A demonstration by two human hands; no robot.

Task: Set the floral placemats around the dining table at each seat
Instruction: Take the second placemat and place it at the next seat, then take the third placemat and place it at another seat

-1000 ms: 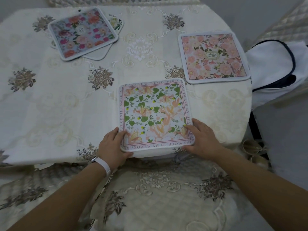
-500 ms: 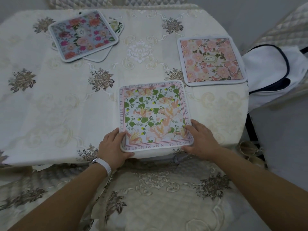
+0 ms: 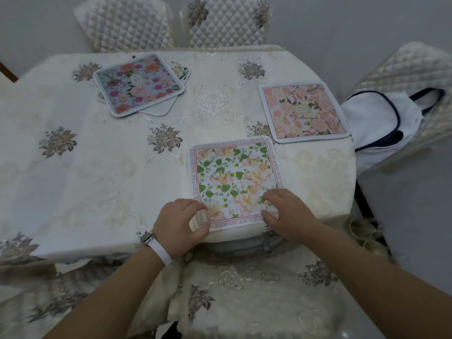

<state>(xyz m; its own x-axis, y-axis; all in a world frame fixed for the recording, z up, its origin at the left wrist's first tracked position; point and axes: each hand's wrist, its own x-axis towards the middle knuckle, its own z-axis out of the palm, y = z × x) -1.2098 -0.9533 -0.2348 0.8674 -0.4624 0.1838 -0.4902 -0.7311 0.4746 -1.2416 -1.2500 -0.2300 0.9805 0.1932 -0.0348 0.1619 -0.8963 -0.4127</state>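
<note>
A placemat with green leaves, peach flowers and a lettered pink border [image 3: 232,174] lies flat at the near edge of the dining table [image 3: 97,167]. My left hand [image 3: 179,226] hovers over its near left corner, fingers loosely curled, thumb by the edge. Above the near right corner my right hand [image 3: 286,214] is curled the same way. Neither hand grips the mat. A pink floral placemat [image 3: 304,111] lies at the right seat. At the far left, a blue floral placemat [image 3: 138,84] rests on top of another mat [image 3: 179,69].
A chair seat with an embroidered cover [image 3: 244,289] is right below me. Two quilted chairs [image 3: 227,23] stand at the far side. A third quilted chair [image 3: 403,69] on the right holds a white bag with dark trim [image 3: 381,126]. Slippers [image 3: 364,231] lie on the floor.
Both hands lay flat at the green mat's near corners; now they are lifted with fingers curled over its near edge. The mat stays put. My view has pulled back and up.
</note>
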